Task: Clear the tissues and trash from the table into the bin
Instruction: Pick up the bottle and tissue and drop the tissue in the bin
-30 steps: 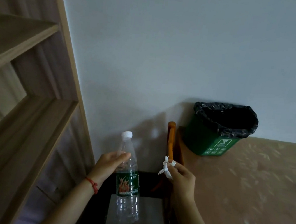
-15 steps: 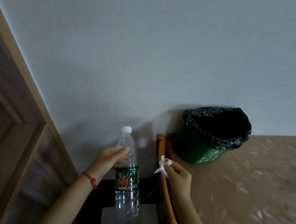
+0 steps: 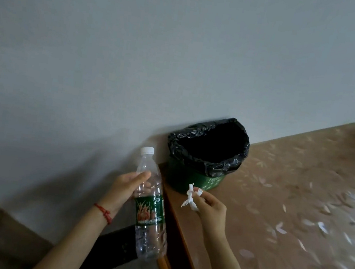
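Now the left hand (image 3: 127,187) is gripping the upper part of a clear bottle (image 3: 151,207), holding it upright just off the table's (image 3: 299,195) left edge, white cap up, green label below the fingers. A red string is circling that wrist. The right hand (image 3: 210,206) is pinching a crumpled white tissue (image 3: 190,196) between fingertips, holding it over the table's near corner, just in front of the bin (image 3: 202,180). The green bin, lined with a black bag (image 3: 191,156), is standing on the table against the grey wall (image 3: 160,53), its mouth open and dark inside.
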`<action>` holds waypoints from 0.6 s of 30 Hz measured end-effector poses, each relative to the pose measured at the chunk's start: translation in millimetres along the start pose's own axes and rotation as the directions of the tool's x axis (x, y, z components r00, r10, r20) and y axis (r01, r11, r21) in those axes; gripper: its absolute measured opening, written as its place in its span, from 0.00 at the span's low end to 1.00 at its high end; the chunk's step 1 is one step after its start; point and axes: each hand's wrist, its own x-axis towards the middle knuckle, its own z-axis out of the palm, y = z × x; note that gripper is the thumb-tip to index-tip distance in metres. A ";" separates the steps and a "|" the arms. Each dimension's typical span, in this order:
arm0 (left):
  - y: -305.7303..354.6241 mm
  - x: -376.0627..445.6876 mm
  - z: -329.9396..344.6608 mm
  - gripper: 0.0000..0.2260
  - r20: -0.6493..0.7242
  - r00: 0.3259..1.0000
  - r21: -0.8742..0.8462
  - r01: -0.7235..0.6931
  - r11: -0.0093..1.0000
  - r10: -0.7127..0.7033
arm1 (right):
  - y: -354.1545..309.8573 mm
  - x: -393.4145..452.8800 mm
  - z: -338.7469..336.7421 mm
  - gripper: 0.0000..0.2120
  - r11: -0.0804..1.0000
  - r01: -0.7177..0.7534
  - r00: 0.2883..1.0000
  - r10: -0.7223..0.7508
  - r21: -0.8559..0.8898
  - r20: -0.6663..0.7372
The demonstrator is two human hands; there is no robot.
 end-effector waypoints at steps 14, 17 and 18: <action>17.7 46.7 20.2 0.12 0.079 0.996 0.032 0.030 0.999 -0.033 | -63.3 61.3 -7.1 0.05 0.988 0.147 0.969 -0.152 -0.040 -0.197; 20.6 52.4 18.1 0.10 0.073 0.996 0.023 0.045 0.999 -0.047 | -76.1 91.6 -3.6 0.10 0.979 0.159 0.956 -0.184 -0.125 -0.227; 21.2 54.2 17.3 0.10 0.081 0.995 0.017 0.052 0.999 -0.053 | -77.7 101.4 -1.8 0.12 0.976 0.161 0.954 -0.192 -0.148 -0.232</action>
